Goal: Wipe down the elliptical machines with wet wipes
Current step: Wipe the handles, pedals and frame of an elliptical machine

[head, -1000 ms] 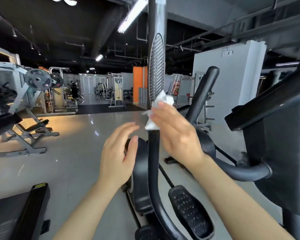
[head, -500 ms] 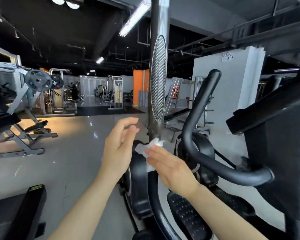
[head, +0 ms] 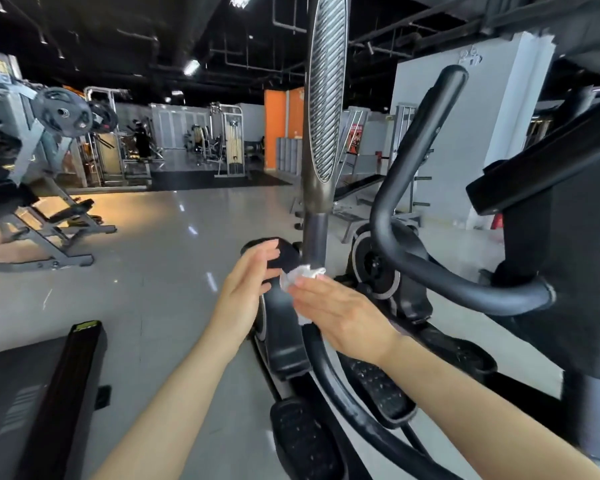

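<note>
The right hand (head: 340,315) presses a crumpled white wipe (head: 300,275) against the elliptical's upright arm (head: 314,237), low on the dark bar under the ribbed grip (head: 326,91); its fingers lie across the wipe, wrapped about the bar. The left hand (head: 246,289) is open beside it, fingers straight, holding nothing. Two pedals (head: 305,441) sit below.
</note>
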